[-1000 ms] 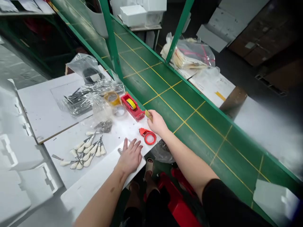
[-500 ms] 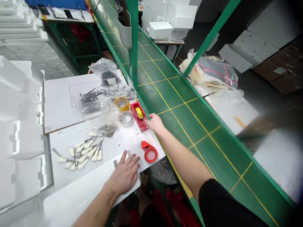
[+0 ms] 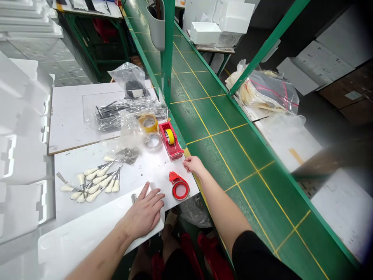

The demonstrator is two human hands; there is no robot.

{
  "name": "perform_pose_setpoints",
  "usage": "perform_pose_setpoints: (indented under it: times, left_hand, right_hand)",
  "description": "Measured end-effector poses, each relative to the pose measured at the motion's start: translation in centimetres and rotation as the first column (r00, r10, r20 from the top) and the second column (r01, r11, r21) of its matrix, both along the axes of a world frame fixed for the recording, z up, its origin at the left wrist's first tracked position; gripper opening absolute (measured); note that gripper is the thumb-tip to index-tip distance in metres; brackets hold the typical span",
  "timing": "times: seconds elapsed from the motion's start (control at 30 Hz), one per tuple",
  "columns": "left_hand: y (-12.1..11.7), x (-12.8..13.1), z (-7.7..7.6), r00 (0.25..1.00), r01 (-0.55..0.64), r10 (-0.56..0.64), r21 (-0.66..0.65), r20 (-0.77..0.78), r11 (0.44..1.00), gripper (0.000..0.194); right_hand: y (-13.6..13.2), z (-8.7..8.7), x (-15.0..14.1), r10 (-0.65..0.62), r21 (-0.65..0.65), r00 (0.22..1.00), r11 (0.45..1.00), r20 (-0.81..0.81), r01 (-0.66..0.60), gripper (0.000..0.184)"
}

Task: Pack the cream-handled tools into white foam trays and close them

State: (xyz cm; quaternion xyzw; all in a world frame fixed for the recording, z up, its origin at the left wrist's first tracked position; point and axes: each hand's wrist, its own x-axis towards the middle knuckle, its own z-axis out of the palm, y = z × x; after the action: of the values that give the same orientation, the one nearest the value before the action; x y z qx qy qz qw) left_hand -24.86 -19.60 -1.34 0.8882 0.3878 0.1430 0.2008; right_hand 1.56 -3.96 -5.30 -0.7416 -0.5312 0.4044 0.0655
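Observation:
My left hand (image 3: pixel 145 214) lies flat with fingers spread on a long white foam piece (image 3: pixel 87 233). A small rounded shiny metal end (image 3: pixel 134 198) shows beside its fingers. My right hand (image 3: pixel 193 165) is closed in a pinch at the table's right edge, just in front of the red tape dispenser (image 3: pixel 171 149) and apart from it. What the pinch holds, if anything, is too small to make out. A roll of yellow tape (image 3: pixel 169 137) sits in the dispenser. Between my hands lies a red hand-held tape dispenser (image 3: pixel 180 189).
Several cream-handled utensils (image 3: pixel 94 181) lie on the white table (image 3: pixel 151 169). Behind them are bagged metal pieces (image 3: pixel 113 116) and loose tape rolls (image 3: pixel 148 122). White foam boxes (image 3: pixel 23 155) stack at the left. A green conveyor belt (image 3: pixel 221 140) runs along the right, with a green post (image 3: pixel 167 58).
My right hand has drawn back from the front end of the red tape dispenser toward me. My left hand stays flat on the foam piece. The view has shifted slightly.

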Motion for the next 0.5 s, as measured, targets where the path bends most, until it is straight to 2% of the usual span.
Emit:
perform_pose_setpoints:
  times: [0.1, 0.2, 0.27, 0.33, 0.37, 0.4, 0.43, 0.5]
  left_hand:
    - [0.1, 0.0, -0.1, 1.000, 0.006, -0.006, -0.013, 0.005, 1.000, 0.016]
    - [0.4, -0.4, 0.3, 0.997, 0.022, -0.017, -0.077, 0.069, 0.997, 0.021]
    - [0.5, -0.7, 1.3, 0.983, 0.004, 0.029, -0.180, 0.181, 0.984, 0.027]
    - [0.5, -0.9, 3.0, 0.931, -0.071, 0.186, -0.346, 0.313, 0.935, 0.031]
    - [0.3, -1.0, 4.0, 0.882, -0.096, 0.289, -0.458, 0.372, 0.884, 0.033]
    - [0.1, -0.9, 5.0, 0.818, -0.082, 0.388, -0.583, 0.423, 0.808, 0.037]
    - [-0.1, -0.9, 5.9, 0.745, -0.018, 0.480, -0.706, 0.463, 0.708, 0.040]
    - [-0.8, -0.9, 7.2, 0.606, 0.229, 0.616, -0.852, 0.503, 0.471, 0.046]
  right_hand:
    - [1.3, 1.7, 2.4, 0.074, 0.034, 0.988, 0.996, 0.132, -0.080, 0.011]
    - [0.4, 5.1, 4.6, 0.153, 0.093, 0.965, 0.980, 0.212, -0.176, 0.017]
    - [-1.6, 8.0, 4.8, 0.233, 0.210, 0.946, 0.937, 0.226, -0.281, 0.025]
    - [-4.6, 11.2, 3.6, 0.322, 0.379, 0.931, 0.851, 0.172, -0.364, 0.031]
    - [-6.2, 12.7, 2.5, 0.376, 0.454, 0.921, 0.806, 0.104, -0.380, 0.031]
    - [-8.0, 14.2, 1.2, 0.433, 0.507, 0.901, 0.776, 0.005, -0.376, 0.029]
    - [-9.7, 15.4, -0.2, 0.485, 0.533, 0.868, 0.765, -0.109, -0.361, 0.026]
    - [-13.0, 17.2, -3.0, 0.557, 0.553, 0.778, 0.761, -0.291, -0.339, 0.022]
